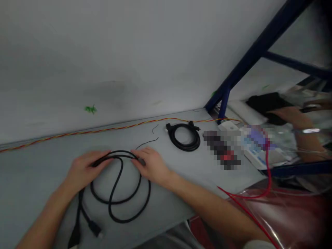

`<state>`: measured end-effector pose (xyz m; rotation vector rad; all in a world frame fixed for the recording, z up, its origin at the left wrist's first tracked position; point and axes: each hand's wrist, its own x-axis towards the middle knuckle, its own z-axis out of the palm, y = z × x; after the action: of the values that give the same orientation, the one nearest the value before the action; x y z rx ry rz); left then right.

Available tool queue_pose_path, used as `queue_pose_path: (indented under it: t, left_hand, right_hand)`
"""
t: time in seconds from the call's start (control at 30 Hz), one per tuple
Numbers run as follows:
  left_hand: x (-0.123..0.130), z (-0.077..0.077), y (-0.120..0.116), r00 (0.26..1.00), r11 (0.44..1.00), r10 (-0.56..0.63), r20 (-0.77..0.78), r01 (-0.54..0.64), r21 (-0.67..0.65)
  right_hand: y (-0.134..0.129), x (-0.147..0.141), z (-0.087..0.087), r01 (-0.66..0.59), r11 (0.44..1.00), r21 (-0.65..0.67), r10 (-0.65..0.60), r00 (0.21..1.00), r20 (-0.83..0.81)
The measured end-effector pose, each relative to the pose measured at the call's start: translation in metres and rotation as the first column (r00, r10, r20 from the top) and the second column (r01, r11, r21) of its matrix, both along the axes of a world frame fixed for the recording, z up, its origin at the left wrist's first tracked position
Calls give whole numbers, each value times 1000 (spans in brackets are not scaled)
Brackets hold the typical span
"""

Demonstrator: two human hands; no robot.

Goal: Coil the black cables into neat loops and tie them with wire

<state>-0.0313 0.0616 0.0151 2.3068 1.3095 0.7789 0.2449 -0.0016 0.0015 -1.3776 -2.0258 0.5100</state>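
Observation:
A black cable [129,220] lies in loose loops on the grey table, its upper strands running between both hands. My left hand [86,168] is closed round the bundled strands at the left of the loops. Below it hang two connector ends, one a black plug [94,229] with a pale tip. My right hand [153,166] pinches the cable at the upper right of the loops, where a short dark end sticks out by the fingers. Farther right, a second black cable [186,149] rests in a neat coil with its connectors at the top.
A twisted red and yellow wire [103,130] runs along the table's back edge by the wall. Blue metal framing [225,98] rises at the right. Beyond it are a co-worker's arm [308,136] and cluttered items. A red cord [268,180] and clear plastic sheeting [290,218] lie lower right.

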Motion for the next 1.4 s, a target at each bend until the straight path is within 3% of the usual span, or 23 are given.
queue_pose_path:
  t: [0.2,0.37,0.57,0.83,1.07,1.23,1.4]
  left_hand:
    - [6,-1,-12,991,990,110,75,-103,-91]
    - [19,3,-20,955,947,257,151,-217,-238]
    - [33,5,-29,900,894,397,182,-334,-299]
    - [37,-1,-37,958,940,271,99,-240,-243]
    - [39,-2,-41,961,940,260,91,-230,-253]
    - [42,0,-43,950,941,309,43,-299,-157]
    - [44,-3,-43,957,951,289,25,-284,-118]
  right_hand:
    - [-1,2,-2,-17,1000,-7,16,995,-94]
    - [-6,0,5,-15,1000,-19,12,988,-152]
    - [-16,-3,16,-13,994,-110,10,999,-32]
    - [-34,-18,16,-1,980,-198,18,996,83]
    - [-42,-22,17,3,964,-266,-7,1000,-12]
    - [-43,-19,19,-60,934,-352,10,990,-141]
    - [-48,-25,21,-21,919,-393,-37,990,-138]
